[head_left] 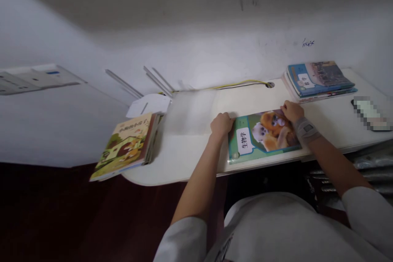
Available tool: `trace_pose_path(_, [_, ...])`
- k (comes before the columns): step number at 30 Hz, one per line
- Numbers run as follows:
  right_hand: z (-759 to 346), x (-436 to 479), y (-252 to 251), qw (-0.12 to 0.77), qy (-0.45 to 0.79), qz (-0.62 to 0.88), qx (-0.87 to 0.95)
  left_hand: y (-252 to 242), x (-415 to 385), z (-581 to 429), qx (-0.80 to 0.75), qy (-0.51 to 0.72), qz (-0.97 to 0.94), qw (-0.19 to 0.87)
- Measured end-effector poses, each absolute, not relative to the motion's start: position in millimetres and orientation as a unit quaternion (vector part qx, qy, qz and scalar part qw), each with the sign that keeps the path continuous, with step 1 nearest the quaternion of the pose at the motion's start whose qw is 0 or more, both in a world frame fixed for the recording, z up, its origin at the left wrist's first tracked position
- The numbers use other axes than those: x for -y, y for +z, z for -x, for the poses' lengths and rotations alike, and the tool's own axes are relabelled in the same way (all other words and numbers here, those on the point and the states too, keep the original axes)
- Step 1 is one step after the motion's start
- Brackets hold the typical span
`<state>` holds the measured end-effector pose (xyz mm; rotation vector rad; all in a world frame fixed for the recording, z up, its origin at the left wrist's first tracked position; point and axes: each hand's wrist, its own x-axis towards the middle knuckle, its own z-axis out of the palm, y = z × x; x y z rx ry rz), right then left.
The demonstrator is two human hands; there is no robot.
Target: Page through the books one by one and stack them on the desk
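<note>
A green textbook (260, 141) with two golden monkeys on its cover lies flat near the front edge of the white desk (184, 159). My left hand (221, 125) is curled closed over the book's far left corner. My right hand (291, 110), with a grey band on the wrist, grips the book's far right corner with bent fingers. A sheet of clear plastic (192, 110) lies on the desk just left of my left hand.
A stack of picture books (129, 145) hangs over the desk's left end, with white paper (149, 104) behind it. A second stack of blue textbooks (321, 80) sits at the back right. A yellow cable (242, 84) runs along the wall to a desk hole.
</note>
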<state>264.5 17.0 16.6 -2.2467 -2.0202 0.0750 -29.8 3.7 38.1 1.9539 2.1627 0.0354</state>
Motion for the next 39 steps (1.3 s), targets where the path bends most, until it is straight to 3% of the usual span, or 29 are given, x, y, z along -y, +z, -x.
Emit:
trace_pose_path(25, [-267, -11, 8, 0.086, 0.016, 0.714, 0.695, 39, -39, 36, -0.692, 0.026, -0.697, 0.185])
trace_pose_path(39, [-264, -9, 8, 0.099, 0.029, 0.726, 0.68, 28, -2, 59, -0.613, 0.238, -0.555, 0.509])
